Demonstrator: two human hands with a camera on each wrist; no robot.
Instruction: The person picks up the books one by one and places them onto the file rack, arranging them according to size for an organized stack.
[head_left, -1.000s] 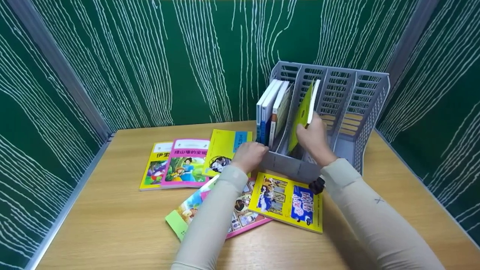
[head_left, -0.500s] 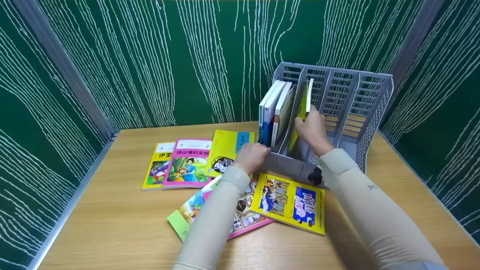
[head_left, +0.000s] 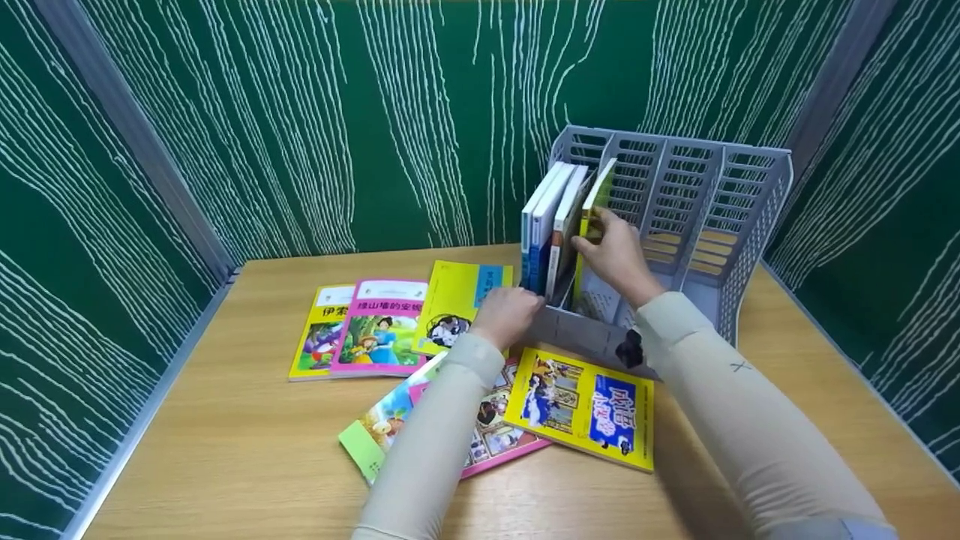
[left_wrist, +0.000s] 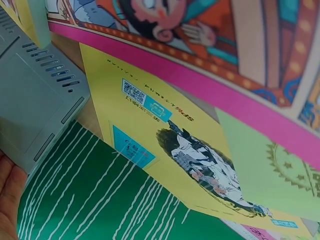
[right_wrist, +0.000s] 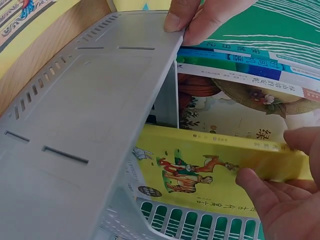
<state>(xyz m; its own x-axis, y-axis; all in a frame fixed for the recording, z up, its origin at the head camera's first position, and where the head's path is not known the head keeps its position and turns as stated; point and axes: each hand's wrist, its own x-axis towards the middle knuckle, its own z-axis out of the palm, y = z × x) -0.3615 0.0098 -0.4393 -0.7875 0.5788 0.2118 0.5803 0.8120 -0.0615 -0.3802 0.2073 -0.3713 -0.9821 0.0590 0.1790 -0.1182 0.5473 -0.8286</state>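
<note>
A grey file rack (head_left: pixel 577 335) with upright compartments stands at the back right in the head view. My left hand (head_left: pixel 507 316) grips its front left corner, thumb and finger on the edge in the right wrist view. My right hand (head_left: pixel 616 256) reaches into the second compartment from the left and pinches a thin yellow book (right_wrist: pixel 200 159) near its spine. That book stands upright against the left divider, animal pictures on its cover. Left of the divider stand several white-edged books (head_left: pixel 553 214), filling the first compartment. The left wrist view shows only part of the left hand.
Several picture books lie before and left of the rack: a yellow one (head_left: pixel 551 397), a pink-edged one (head_left: pixel 499 454) partly under it, and a pink one (head_left: pixel 382 337). A green wall (head_left: pixel 405 112) rises behind the wooden table (head_left: pixel 247 450).
My right hand has moved left with the yellow book, bringing it from a slant mid-compartment to the left divider. The left hand keeps its place on the rack's corner.
</note>
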